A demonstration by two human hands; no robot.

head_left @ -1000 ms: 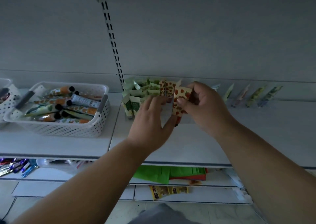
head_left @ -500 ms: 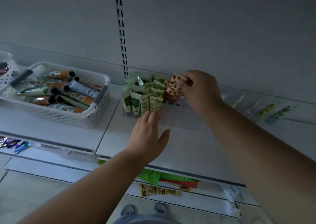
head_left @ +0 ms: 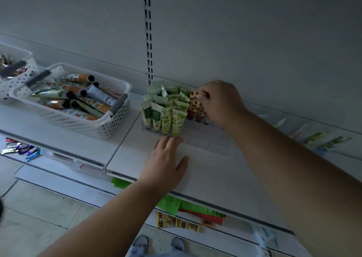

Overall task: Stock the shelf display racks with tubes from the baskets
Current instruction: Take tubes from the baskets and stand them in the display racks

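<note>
You are at the insertion step. Your right hand (head_left: 219, 101) pinches the crimped top of a strawberry-print tube (head_left: 194, 101) with curled fingers (head_left: 203, 95), and the tube stands cap-down in the clear rack (head_left: 207, 139), just to the right of the green tubes (head_left: 166, 111) that fill the rack's left columns. From this view you cannot tell whether the cap is fully seated in its cell.

Your left hand (head_left: 166, 160) lies flat on the shelf (head_left: 205, 174) with straight, slightly spread fingers touching the rack's front edge; it holds nothing.

Next move, as judged: press the tube down until it stands unaided, then release it. Keep the left hand against the front edge so the rack does not slide.

For the following tube, reach to the white basket (head_left: 115, 123), which sits on the shelf to the left of the rack. The cells to the right of and in front of the strawberry-print tube look open.
</note>
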